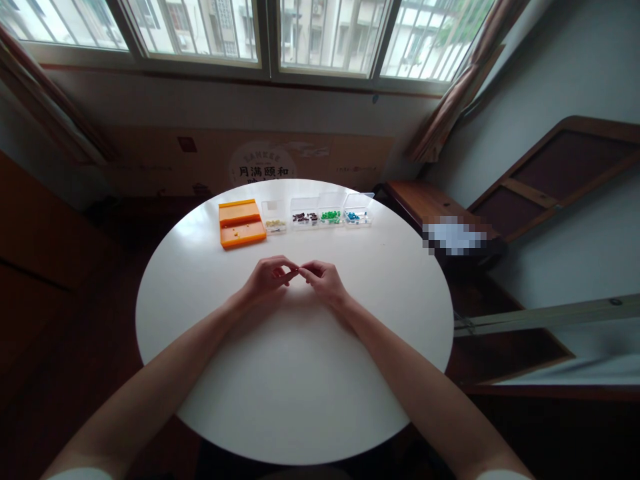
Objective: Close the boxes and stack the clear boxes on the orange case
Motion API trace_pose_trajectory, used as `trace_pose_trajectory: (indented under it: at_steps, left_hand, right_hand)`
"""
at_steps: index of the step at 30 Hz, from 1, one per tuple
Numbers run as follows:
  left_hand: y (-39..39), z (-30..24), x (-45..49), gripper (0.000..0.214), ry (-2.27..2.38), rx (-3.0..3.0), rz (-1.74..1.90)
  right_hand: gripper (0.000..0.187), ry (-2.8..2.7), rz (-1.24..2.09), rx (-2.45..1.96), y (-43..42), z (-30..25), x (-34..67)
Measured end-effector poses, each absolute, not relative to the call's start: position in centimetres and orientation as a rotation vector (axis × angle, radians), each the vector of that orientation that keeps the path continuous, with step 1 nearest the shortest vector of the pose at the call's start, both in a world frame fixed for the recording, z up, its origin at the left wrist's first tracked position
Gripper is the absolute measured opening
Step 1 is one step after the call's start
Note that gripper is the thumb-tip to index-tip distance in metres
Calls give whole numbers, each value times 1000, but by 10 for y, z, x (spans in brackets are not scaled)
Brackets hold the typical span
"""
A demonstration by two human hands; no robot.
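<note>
My left hand (269, 275) and my right hand (324, 278) meet fingertip to fingertip over the middle of the round white table (210, 347). Both are pinched closed around something too small to make out. Beyond them, in a row near the far edge, lie an open orange box (241, 223) with a few small bits in it and several clear plastic boxes: one with pale beads (275, 218), one with dark beads (305, 214), one with green beads (331, 211), one with blue beads (357, 211).
A large window runs along the far wall with curtains at both sides. A cardboard panel (260, 163) with printed characters leans under it. Wooden furniture (430, 203) and a leaning wooden frame (565, 173) stand at the right. Dark floor surrounds the table.
</note>
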State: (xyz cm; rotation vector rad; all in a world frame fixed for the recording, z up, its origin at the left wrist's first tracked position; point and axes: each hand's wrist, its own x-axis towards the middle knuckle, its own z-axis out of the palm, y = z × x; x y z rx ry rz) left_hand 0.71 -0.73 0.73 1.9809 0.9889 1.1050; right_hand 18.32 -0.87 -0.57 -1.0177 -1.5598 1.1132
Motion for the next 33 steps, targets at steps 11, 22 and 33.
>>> trace_pose_trajectory:
  at_steps: [11, 22, 33]
  left_hand:
    - [-5, 7, 6, 25, 1032, 1948, 1127]
    - [-6, 8, 6, 33, 1034, 1923, 1092]
    - [-6, 7, 6, 32, 1062, 1967, 1068]
  right_hand:
    - [26, -1559, 1077, -1035, -12, -3, 183]
    - [24, -1548, 1065, -1026, -13, -3, 182]
    - [24, -1577, 1046, -1027, -11, -9, 182]
